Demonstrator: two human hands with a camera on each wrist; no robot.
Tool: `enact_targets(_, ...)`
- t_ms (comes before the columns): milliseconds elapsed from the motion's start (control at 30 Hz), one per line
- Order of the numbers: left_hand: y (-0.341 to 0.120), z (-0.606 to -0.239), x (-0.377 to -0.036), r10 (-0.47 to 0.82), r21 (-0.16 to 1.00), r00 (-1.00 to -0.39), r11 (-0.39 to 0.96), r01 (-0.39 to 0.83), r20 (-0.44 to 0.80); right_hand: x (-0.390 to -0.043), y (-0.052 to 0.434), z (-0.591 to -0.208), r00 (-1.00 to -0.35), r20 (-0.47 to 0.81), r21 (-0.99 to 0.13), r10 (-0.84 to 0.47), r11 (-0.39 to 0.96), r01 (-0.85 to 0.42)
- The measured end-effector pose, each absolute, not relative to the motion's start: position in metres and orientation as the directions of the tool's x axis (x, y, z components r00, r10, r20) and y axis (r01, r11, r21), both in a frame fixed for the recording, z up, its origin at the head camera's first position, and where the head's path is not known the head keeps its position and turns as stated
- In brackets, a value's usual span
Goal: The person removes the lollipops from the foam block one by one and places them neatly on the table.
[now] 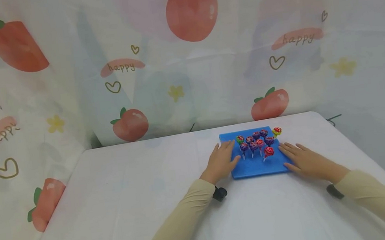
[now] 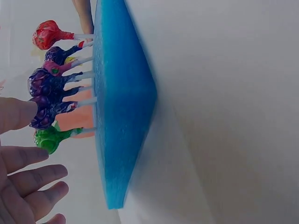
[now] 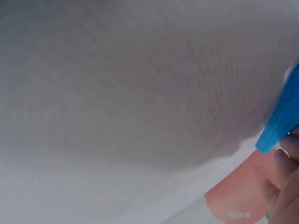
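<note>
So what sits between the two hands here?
In the head view, the blue foam block with upright lollipops lies between the left hand and the right hand, each resting flat at one side edge.

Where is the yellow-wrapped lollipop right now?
In the head view the yellow-wrapped lollipop stands at the far right corner of the blue foam block, beyond the right hand and right of the purple lollipops.

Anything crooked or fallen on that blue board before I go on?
Mostly tidy: the lollipops stand stuck in the blue foam board. Only the front red lollipop leans. Left hand and right hand flank the board.
</note>
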State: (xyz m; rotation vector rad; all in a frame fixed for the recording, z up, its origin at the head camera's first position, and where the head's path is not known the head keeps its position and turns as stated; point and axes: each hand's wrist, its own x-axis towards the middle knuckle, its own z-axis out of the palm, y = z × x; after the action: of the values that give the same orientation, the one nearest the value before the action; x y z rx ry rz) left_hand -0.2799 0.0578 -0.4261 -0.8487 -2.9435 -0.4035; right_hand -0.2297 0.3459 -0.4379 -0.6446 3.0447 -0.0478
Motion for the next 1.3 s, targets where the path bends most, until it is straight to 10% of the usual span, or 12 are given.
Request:
enact_targets(633, 0.082, -0.444, -0.291, 0.365, 0.816, -0.925, 0.502, 0.288, 0.102, -0.231, 0.345, -0.44, -0.911, -0.002, -0.049, -0.412, 0.91, -0.411)
enact_targets(1300, 0.083, -0.459, -0.3, 0.452, 0.814, -0.887, 0.476, 0.332, 0.097, -0.23, 0.346, -0.438, -0.916, -0.018, -0.045, -0.402, 0.915, -0.401)
